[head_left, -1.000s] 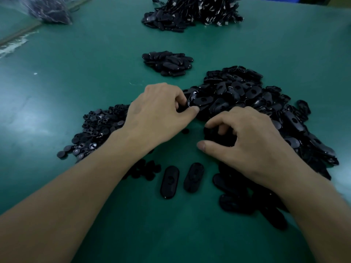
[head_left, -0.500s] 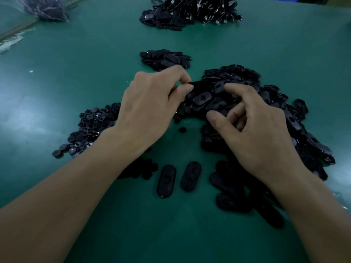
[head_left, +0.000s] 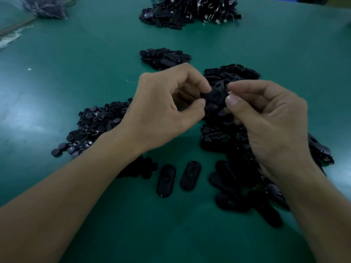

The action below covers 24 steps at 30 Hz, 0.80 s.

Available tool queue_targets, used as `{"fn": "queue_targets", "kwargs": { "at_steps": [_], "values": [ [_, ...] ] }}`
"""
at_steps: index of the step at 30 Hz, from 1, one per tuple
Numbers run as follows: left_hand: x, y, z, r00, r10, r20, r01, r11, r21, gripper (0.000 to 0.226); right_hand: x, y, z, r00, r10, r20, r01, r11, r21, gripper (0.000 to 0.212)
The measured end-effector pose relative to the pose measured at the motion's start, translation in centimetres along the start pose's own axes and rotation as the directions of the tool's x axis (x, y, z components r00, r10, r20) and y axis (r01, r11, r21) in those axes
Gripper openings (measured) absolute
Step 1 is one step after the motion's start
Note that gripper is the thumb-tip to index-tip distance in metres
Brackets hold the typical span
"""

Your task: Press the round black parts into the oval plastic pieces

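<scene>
Two hands meet at the centre of the frame, above a green table (head_left: 76, 54). The left hand (head_left: 161, 107) pinches the left end of a single oval piece (head_left: 214, 95) between thumb and forefinger. The right hand (head_left: 266, 120) pinches its right end in the same manner. The other fingers of both hands are curled inward. The piece is held clear of the table, roughly level, with its long axis across the frame. A darker mark shows at its middle; whether a round part sits there cannot be told.

Stock on the table, by position:

- Left of centre: a loose spread of round black parts (head_left: 95, 126), its near edge hidden under the left wrist. A smaller cluster of dark parts (head_left: 144, 168) lies just beside the left forearm, towards the lower centre.
- Right of centre down to the lower right: a wide heap of oval plastic pieces (head_left: 231, 76), much of it hidden behind the right hand and forearm.
- Lower centre: two separate ovals (head_left: 165, 180) lie side by side, close but apart, between the cluster and the heap.
- Upper centre: a small heap (head_left: 163, 57) of dark oblong parts, apart from the main heap.
- Top centre: a large heap (head_left: 190, 10) of dark parts with pale metal ends showing, cut off by the top edge.

One container is in view: a clear plastic bag (head_left: 45, 6) in the upper left corner. It holds dark parts of a kind too blurred to identify, and the frame edge cuts it off.
</scene>
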<state>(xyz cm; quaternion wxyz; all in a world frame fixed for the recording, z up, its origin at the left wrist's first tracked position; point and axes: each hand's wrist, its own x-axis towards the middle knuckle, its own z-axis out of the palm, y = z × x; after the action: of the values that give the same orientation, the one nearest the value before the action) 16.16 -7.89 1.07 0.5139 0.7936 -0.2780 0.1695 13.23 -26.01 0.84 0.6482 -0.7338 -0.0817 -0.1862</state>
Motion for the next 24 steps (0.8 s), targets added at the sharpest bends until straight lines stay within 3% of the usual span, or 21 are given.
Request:
{"fn": "queue_targets", "kwargs": {
  "at_steps": [8,19,21,24],
  "values": [
    [0.5,0.3,0.2,0.956,-0.29,0.047,0.291,0.913,-0.285,0.011,0.0,0.0,0.1,1.0,0.02,0.019,-0.021,0.999,0.041,0.017],
    [0.8,0.2,-0.5,0.912,-0.305,0.272,0.37,0.9,-0.231,0.02,-0.2,-0.1,0.6,0.997,-0.076,-0.029,0.076,0.997,-0.018,0.023],
    [1.0,-0.1,-0.6,0.923,-0.343,0.177,0.378,0.894,-0.241,0.014,-0.5,0.0,0.8,0.994,-0.107,0.02,0.109,0.969,-0.222,0.022],
    [1.2,-0.6,-0.7,0.911,-0.413,-0.014,0.39,0.871,-0.297,0.008,-1.0,0.2,1.3,0.96,-0.097,0.262,0.248,0.728,-0.639,0.02]
  ]
}}
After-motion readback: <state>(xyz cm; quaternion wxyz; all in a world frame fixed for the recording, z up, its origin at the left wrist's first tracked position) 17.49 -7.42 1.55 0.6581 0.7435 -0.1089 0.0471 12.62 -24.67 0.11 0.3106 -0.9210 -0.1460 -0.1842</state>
